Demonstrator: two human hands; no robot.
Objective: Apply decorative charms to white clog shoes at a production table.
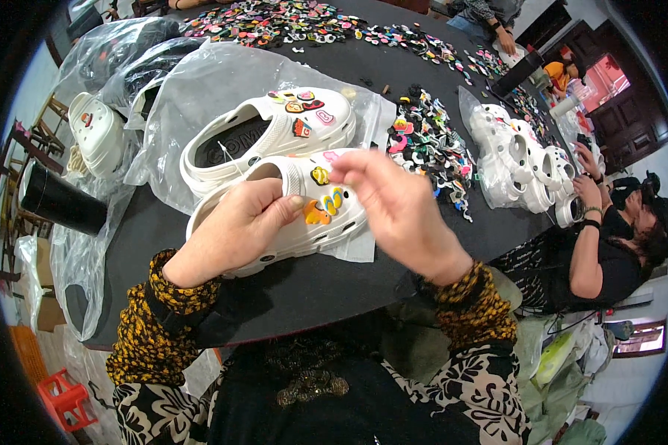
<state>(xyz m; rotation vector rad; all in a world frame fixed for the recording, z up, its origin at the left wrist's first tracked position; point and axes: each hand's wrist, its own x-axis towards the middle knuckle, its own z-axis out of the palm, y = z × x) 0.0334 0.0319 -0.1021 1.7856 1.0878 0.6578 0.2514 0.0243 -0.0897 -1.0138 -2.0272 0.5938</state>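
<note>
My left hand (234, 230) grips the nearer white clog (293, 239) by its opening, the thumb pressed on the upper beside an orange shoe charm (317, 213). Over the toe, my right hand (404, 211) is closed with fingertips bent together next to a yellow charm (320, 175) and a pink one; whatever it pinches is hidden. A flip-flop-shaped charm (335, 201) also sits on this upper. Just behind lies the matching white clog (339, 111), several colourful charms on its upper. Under both clogs is a clear plastic bag (178, 100).
Loose charms (430, 148) lie in a heap to the right, with more (274, 26) along the far side. Bagged white clogs (497, 159) stand beyond. A black cylinder (63, 199) and another white clog (96, 133) are at left. Co-workers (601, 245) sit around the dark table.
</note>
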